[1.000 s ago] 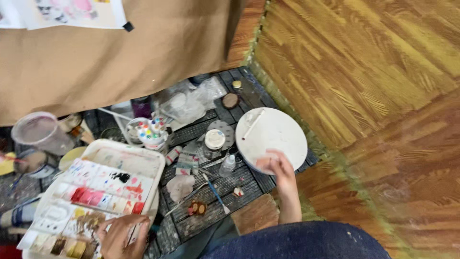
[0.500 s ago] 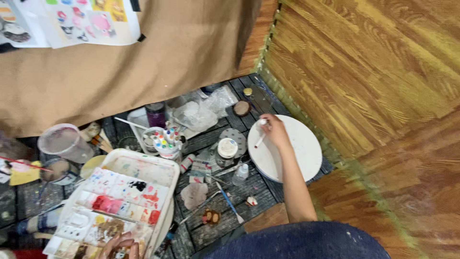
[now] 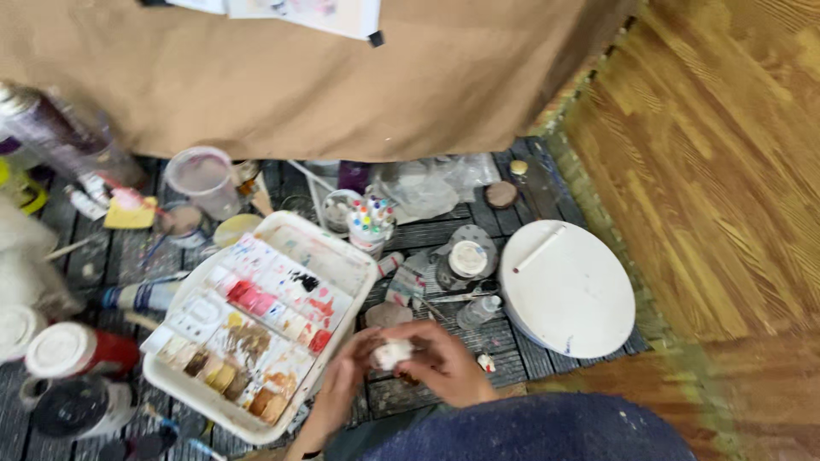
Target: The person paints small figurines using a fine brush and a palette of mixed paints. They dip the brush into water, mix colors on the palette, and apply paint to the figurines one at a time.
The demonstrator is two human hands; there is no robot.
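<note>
Left hand (image 3: 342, 384) and right hand (image 3: 448, 363) with fingers curled around a small white lump (image 3: 393, 352), near centre, beside paint tray (image 3: 342, 265), white disc (image 3: 581, 299) right, dark slatted mat (image 3: 512, 341), wood floor (image 3: 709, 171), brown paper (image 3: 342, 85) far.

A dark slatted mat (image 3: 521, 350) covers the wooden floor (image 3: 709, 171); left of the fingers (image 3: 427, 341) lies a paint palette (image 3: 256, 329), right a white disc (image 3: 568, 290).

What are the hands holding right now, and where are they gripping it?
Both hands, the left hand and the right hand, close around a small white object between them, fingers wrapped over its sides. What it is cannot be told.
</note>
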